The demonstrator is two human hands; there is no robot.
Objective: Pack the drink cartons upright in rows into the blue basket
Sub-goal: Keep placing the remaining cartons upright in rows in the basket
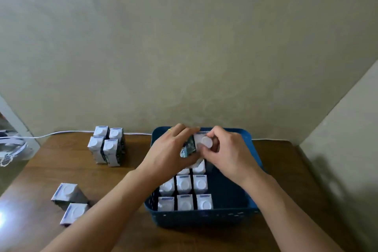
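The blue basket [241, 213] stands on the wooden table, right of centre. Several drink cartons [185, 193] with white tops and round caps stand upright in rows in its left part. Both hands hold one carton [196, 142] above the basket's far part. My left hand [170, 151] grips its left side. My right hand [227, 152] pinches its top near the white cap. The right part of the basket holds no cartons.
A block of several upright cartons [107, 147] stands on the table at the back left. Two more cartons [69, 202] sit near the front left. A white cable [61, 133] runs along the wall edge. The wall rises just behind the basket.
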